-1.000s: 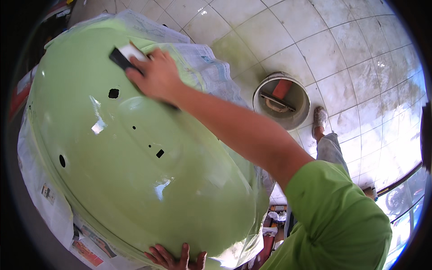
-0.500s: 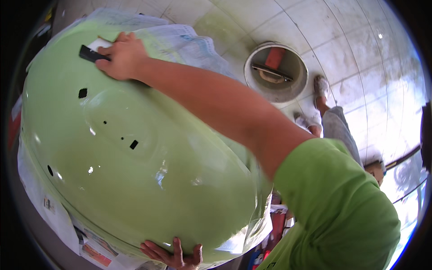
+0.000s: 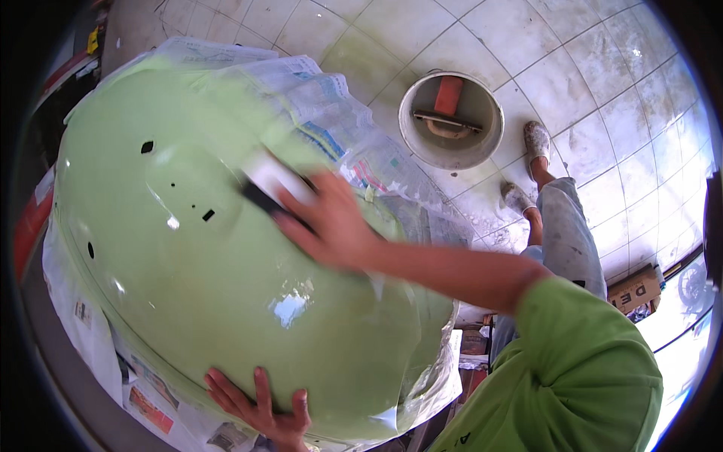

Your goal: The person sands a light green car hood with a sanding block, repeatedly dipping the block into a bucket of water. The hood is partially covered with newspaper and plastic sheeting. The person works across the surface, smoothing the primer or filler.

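A large, curved, light green vehicle panel [image 3: 226, 316], pierced by small holes and slots, lies before me with paper and plastic masking around its edges. My right hand [image 3: 331, 222] grips a black-and-white sanding block [image 3: 277, 181], which is pressed on the panel's upper right part. Motion blurs the block and fingers somewhat. Low on the near side, my left hand [image 3: 263, 410] lies on the panel, fingers spread and holding nothing. Glossy reflections show on the surface near the middle.
On the tiled floor stands a round bucket [image 3: 452, 154] holding a red block and a handled tool. To its right are a person's legs and shoes [image 3: 537, 143]. A cardboard box [image 3: 635, 290] sits farther right. Printed masking sheets [image 3: 324, 105] overhang the panel's far edge.
My right hand has swept the sanding block from the panel's far left end toward me and to the right. My left hand stays on the near side, slightly farther left in view.
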Available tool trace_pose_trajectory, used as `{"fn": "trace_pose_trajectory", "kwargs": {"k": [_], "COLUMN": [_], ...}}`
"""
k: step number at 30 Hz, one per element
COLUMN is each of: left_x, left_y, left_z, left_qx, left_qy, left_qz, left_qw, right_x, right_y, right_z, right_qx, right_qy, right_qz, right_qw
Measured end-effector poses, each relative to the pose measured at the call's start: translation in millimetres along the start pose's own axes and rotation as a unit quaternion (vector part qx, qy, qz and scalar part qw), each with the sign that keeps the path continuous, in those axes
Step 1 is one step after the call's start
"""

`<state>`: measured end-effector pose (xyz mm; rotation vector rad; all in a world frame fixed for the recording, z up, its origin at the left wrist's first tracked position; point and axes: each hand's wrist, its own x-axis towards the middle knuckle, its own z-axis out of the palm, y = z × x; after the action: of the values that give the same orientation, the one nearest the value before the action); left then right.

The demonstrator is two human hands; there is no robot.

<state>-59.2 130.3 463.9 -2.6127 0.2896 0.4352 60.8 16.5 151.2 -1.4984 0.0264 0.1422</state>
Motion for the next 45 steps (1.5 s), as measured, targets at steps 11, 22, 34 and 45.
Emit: {"fn": "trace_pose_trajectory", "kwargs": {"k": [11,22,34,45], "left_x": [8,5,-21,-26], "left_y": [3,-5,-7,-7], "left_z": [-4,1,-3,4], "left_qx": [0.002,-0.025,-0.053,-0.043], "left_qy": [0.003,0.000,-0.046,-0.038], "left_qz": [-0.025,-0.012,-0.021,-0.049], "left_qw": [1.000,1.000,0.997,0.997], "right_x": [-129,236,105,96], "right_y": [-24,-13,-30,-35], "right_z": [-24,66,15,20], "right_qx": [-0.053,-0.020,-0.029,-0.019], "right_qy": [-0.014,0.019,-0.101,-0.109], "right_qz": [-0.042,-0.061,-0.016,-0.027], "right_qw": [0.998,0.998,0.994,0.993]}}
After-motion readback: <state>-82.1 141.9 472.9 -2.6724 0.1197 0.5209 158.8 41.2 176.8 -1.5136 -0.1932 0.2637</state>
